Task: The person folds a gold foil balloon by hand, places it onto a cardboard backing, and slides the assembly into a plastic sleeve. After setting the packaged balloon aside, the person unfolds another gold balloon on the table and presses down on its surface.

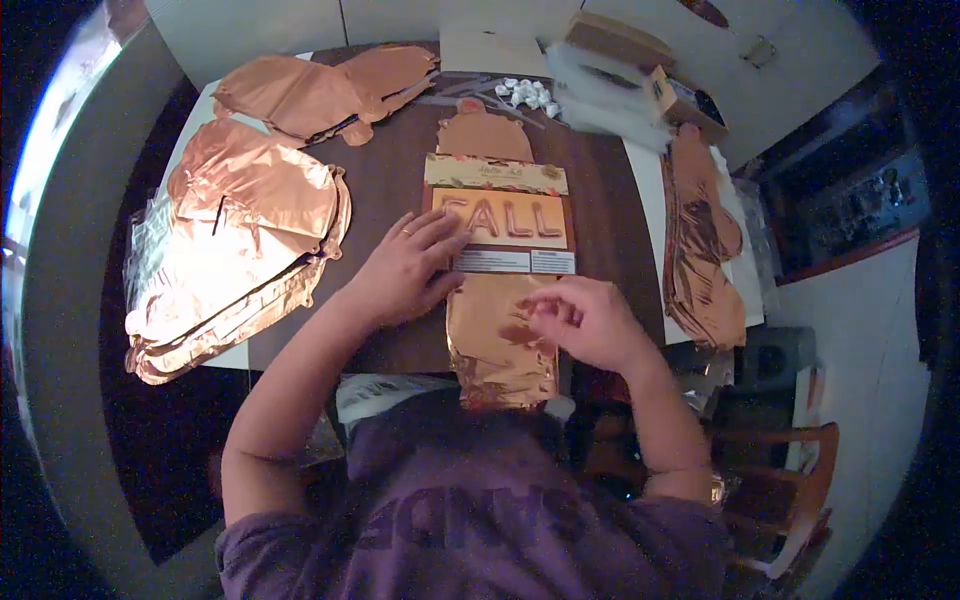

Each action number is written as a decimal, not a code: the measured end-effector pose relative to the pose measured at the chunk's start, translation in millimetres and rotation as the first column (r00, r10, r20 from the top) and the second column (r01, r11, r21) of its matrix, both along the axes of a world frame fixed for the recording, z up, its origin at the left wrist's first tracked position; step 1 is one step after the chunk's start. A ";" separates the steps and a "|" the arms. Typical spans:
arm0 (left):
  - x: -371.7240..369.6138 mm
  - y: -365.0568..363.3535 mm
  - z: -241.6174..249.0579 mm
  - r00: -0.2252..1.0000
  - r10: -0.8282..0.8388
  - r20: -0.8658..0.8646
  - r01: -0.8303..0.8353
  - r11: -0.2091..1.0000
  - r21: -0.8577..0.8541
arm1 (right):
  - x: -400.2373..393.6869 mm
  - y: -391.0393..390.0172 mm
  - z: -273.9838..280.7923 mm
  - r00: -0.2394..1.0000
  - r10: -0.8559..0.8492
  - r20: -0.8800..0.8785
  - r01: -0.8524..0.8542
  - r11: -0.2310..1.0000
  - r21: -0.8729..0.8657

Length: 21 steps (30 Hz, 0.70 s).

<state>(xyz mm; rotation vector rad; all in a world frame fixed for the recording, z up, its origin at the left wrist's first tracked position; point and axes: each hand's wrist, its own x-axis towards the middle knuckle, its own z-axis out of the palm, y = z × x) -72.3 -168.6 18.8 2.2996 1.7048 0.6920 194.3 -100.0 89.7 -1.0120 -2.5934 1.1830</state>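
Observation:
A flat package with the letters FALL (515, 218) lies near the middle of the dark table, on top of a long copper foil piece (490, 320). The foil shows above and below the package and hangs over the front table edge. My left hand (418, 262) rests at the package's left side, fingers spread over its edge and the first letter. Just above the lower part of the foil is my right hand (582, 318), its fingers curled with thumb and fingertips close together; whether they hold anything is too small to tell.
Stacks of copper foil pieces lie at the left (250, 220), back left (320, 90) and right (700, 240). At the back are small white items (527, 96), grey strips, a clear plastic bag (608, 92) and an open box (688, 104). A wooden chair (825, 470) stands right.

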 end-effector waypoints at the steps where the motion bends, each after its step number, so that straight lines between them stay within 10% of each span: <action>1: -0.8 0.5 0.5 1.000 -0.004 -0.004 0.004 1.000 0.018 | 11.1 4.8 -4.4 0.984 0.171 0.040 -0.176 0.954 0.243; 10: -1.9 -10.5 -5.1 1.000 0.021 -0.020 -0.019 0.995 0.101 | 34.5 -12.8 -32.7 0.860 0.348 0.374 -0.487 0.778 0.397; 13: -2.6 -19.4 -8.1 0.997 0.074 0.010 -0.074 0.991 0.107 | 41.4 -19.3 -63.5 0.881 0.291 0.373 -0.472 0.529 0.705; 21: 13.9 -44.0 -3.5 0.996 0.020 0.092 -0.026 0.997 0.066 | 44.0 -28.6 -82.8 0.935 0.346 -0.082 -0.150 0.594 0.791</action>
